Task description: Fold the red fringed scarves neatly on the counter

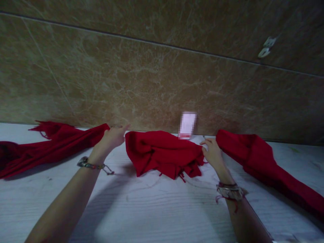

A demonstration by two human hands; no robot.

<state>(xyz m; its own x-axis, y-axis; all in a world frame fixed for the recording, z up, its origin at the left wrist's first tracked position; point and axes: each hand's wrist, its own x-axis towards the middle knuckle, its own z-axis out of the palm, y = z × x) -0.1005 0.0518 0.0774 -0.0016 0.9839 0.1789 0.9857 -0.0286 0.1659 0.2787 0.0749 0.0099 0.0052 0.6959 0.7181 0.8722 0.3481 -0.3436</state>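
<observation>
Middle cloth: while a hand stands at either end of it, this red piece lies loosely bunched on the bench, its upper edge close to the wall; short tassels show along the lower edge.
Left hand: at the middle cloth's left end; grip loosely extended, one finger stretched out toward the right; the underside is hidden, so whether it grasps fabric cannot be told.
Right hand: at the middle cloth's right corner; grip partly open, fingers bent and a little parted, tips at the tasselled edge; whether they pinch it cannot be told.
Left cloth: red, gathered lengthwise; its inner end meets the left hand, one fringed end lies near the wall, and the rest runs out of view at the left.
Right cloth: red, folded over at its inner end, just beside the right hand; narrows and runs out of view at lower right.
Pale slip: pinkish, upright against the wall behind the middle cloth; face blurred.
Wristwear: beaded bracelet on the left wrist; stacked bands, some red threads, on the right.
Backing: wall brown, marbled, crossed by joint lines; small whitish fitting at upper right.
Support: bench whitish, wood-grained.
</observation>
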